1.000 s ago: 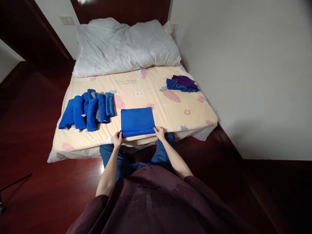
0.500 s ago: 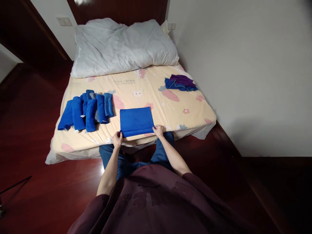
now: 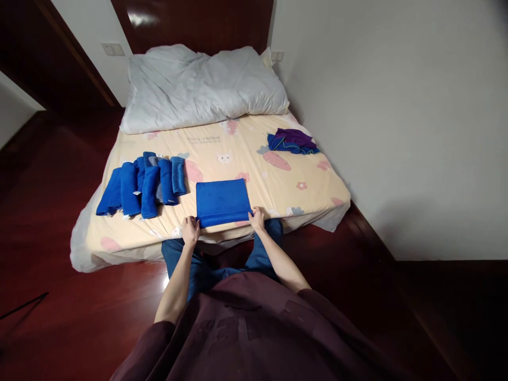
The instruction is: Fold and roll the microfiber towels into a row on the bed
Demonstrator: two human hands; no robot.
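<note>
A flat blue towel lies folded at the near edge of the bed. My left hand pinches its near left corner. My right hand pinches its near right corner. Both hands are closed on the cloth's near hem, which is turned up slightly. To the left of the towel lies a row of several rolled blue towels.
A heap of purple and blue cloths sits at the bed's right side near the white wall. A grey-white duvet is bunched at the head of the bed. Dark red wooden floor surrounds the bed on the left and near sides.
The towel looks shorter front to back, and my hands with its near hem sit slightly farther onto the bed. The camera has tilted a little.
</note>
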